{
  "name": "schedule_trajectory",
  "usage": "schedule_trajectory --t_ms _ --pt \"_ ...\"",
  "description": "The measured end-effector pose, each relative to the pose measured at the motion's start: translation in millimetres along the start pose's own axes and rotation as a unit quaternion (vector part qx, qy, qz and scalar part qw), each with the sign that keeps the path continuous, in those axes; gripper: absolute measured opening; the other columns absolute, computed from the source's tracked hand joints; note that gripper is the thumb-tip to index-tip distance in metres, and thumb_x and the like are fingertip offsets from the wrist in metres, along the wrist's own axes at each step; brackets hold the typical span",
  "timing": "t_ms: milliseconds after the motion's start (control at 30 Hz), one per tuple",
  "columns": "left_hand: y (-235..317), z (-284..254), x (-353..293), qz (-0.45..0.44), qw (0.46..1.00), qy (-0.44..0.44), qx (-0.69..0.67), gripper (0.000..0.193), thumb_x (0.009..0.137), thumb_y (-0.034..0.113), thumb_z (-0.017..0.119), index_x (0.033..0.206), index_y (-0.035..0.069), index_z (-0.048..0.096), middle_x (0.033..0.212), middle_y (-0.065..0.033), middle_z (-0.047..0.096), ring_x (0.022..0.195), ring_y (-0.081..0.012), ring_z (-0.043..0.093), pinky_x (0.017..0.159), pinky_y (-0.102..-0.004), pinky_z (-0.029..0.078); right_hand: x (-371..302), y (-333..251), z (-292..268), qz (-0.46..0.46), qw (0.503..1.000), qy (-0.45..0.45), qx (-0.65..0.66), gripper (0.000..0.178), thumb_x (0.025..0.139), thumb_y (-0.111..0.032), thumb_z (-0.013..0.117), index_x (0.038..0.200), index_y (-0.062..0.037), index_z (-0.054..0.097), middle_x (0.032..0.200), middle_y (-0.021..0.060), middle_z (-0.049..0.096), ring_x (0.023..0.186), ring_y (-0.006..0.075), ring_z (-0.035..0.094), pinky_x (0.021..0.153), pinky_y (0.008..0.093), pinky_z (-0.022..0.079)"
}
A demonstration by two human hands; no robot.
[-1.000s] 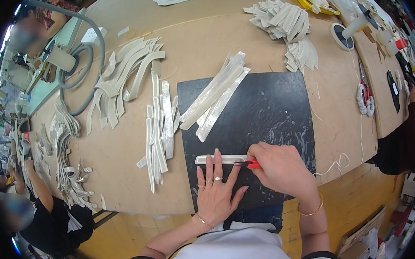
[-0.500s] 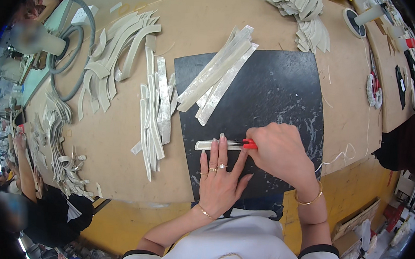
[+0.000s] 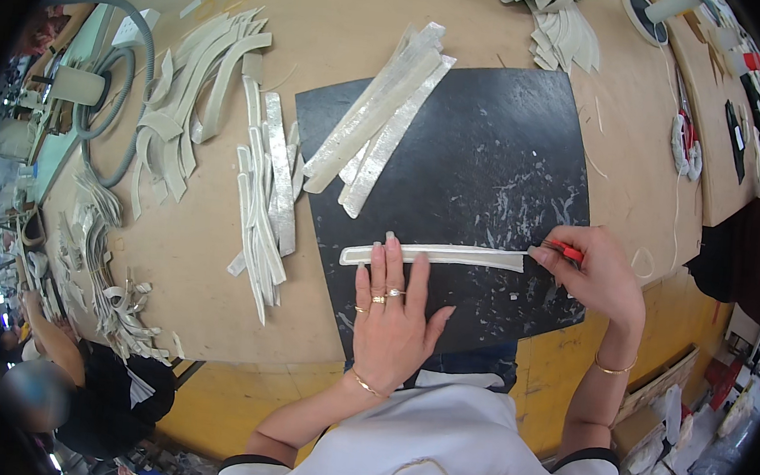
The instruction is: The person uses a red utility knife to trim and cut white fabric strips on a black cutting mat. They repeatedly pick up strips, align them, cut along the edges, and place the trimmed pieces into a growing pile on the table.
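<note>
The left hand lies flat, fingers spread and extended, on the black cutting mat; its fingertips press down on the pale strip, which lies roughly level across the lower part of the mat. The hand grasps nothing; it pins the strip by contact only. The right hand is closed around a red-handled tool (the blade end is too small to make out), held at the right end of the strip, touching or just beside it. A bundle of silvery strips lies diagonally across the upper left corner of the mat, partly overhanging onto the wooden worktable. To the left of the mat, on the table, a loose row of further long strips runs top to bottom, and beyond it lies a pile of curved pale cut pieces. A grey hose loops at the far left edge of the table. Another stack of pale pieces sits near the top edge, well apart from both hands
</note>
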State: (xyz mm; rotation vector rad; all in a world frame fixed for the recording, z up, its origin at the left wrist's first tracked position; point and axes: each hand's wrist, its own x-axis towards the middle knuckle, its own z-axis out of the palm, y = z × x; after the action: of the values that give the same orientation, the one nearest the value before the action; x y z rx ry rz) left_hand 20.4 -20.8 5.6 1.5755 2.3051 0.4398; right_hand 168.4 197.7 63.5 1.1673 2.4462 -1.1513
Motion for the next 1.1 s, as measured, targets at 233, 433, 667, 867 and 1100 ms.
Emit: schedule_trajectory --t_ms 233,433,667,867,1100 --pt "6.9 3.6 -0.6 -0.052 0.998 -0.004 0.041 0.073 0.092 0.032 0.061 0.147 -0.007 0.033 0.156 -0.027 0.03 0.147 -0.0404 0.026 0.117 -0.0541 0.019 3.3 17.4 12.9 0.032 0.998 0.008 0.049 0.029 0.093 -0.02 0.069 0.075 0.0005 0.06 0.053 0.0007 0.047 0.051 0.0078 0.043 0.049 0.0282 0.037" --pt "13.4 2.4 2.8 -0.069 0.994 -0.02 0.082 0.07 0.092 0.04 0.061 0.148 0.003 0.039 0.155 -0.0287 0.03 0.146 -0.0417 0.028 0.115 -0.056 0.023 0.4 13.4 11.0 0.036 0.998 0.008 0.048 0.029 0.093 -0.019 0.07 0.074 0.0002 0.061 0.052 0.0008 0.044 0.051 0.0086 0.039 0.049 0.0287 0.034" --pt "24.4 4.8 8.1 -0.059 0.995 -0.023 0.071 0.063 0.092 0.041 0.062 0.148 0.017 0.045 0.153 -0.0397 0.018 0.143 -0.0555 0.018 0.115 -0.0635 0.006 -2.4 13.8 9.4 0.0 0.999 0.027 0.017 0.027 0.09 -0.02 0.071 0.074 -0.0006 0.063 0.05 0.0046 0.044 0.048 0.0133 0.038 0.049 0.0315 0.033" --pt "31.8 3.8 11.5 -0.061 0.991 -0.029 0.117 0.063 0.093 0.047 0.06 0.15 0.026 0.043 0.152 -0.0419 0.017 0.143 -0.0571 0.017 0.111 -0.07 -0.003 -4.4 17.1 13.1 -0.016 0.999 0.047 0.011 0.025 0.089 -0.021 0.072 0.075 -0.0012 0.064 0.05 0.0073 0.046 0.046 0.0177 0.04 0.048 0.0327 0.033" --pt "33.6 0.4 13.2 -0.053 0.991 -0.045 0.119 0.063 0.094 0.043 0.06 0.151 0.028 0.039 0.154 -0.0387 0.017 0.143 -0.0577 0.016 0.11 -0.0721 -0.002 -10.3 12.9 14.6 -0.028 0.998 0.05 0.01 0.023 0.087 -0.02 0.073 0.075 -0.0013 0.065 0.05 0.0074 0.044 0.045 0.0183 0.039 0.047 0.0333 0.032"
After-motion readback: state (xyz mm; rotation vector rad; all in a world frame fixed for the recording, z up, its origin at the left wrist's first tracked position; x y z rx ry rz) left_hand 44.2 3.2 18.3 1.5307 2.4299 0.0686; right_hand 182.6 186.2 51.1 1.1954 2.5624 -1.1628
